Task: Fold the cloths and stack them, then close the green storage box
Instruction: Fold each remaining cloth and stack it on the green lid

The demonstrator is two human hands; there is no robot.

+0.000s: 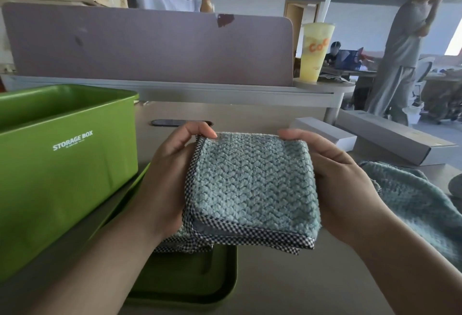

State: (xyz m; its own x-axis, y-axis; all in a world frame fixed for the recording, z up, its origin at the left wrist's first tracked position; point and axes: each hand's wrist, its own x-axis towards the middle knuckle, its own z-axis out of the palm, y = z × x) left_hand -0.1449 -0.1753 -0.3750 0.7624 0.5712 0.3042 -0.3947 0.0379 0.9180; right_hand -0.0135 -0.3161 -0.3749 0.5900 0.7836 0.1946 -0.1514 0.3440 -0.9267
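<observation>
A folded teal waffle cloth [252, 184] with checked trim is held above the desk between both hands. My left hand [170, 177] grips its left edge, thumb on the top corner. My right hand [335, 179] grips its right edge. The green storage box [62, 164] stands open at the left, and I cannot see what is inside it. Its green lid [190, 282] lies flat on the desk under my left forearm and the cloth. A second teal cloth [415, 204] lies unfolded and rumpled on the desk at the right.
A mauve desk divider [150, 44] rises behind the desk. A yellow drink cup [315, 52] stands on a shelf at its right end. Two long white boxes [395, 137] lie at the back right. People stand beyond the divider and at the right.
</observation>
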